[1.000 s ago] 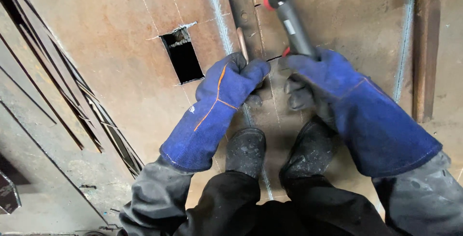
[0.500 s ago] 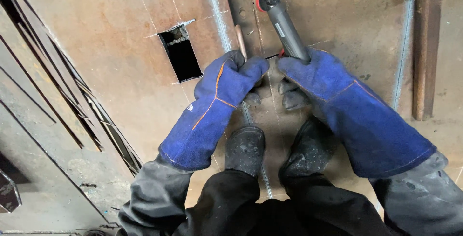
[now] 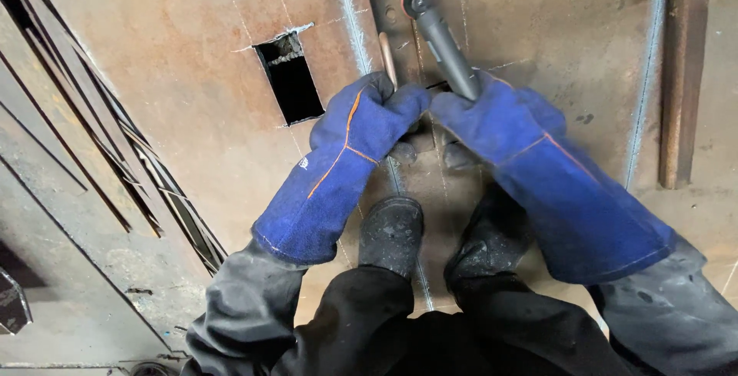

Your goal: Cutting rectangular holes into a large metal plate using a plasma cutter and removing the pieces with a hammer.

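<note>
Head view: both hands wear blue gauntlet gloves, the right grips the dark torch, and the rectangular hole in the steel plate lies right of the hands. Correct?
Not quite. In the head view the rectangular hole in the steel plate lies to the left of the hands, beyond the left hand. The right hand does grip the dark torch.

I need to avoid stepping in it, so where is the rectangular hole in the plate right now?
The rectangular hole lies in the head view's upper left-centre, just left of the left hand.
</note>
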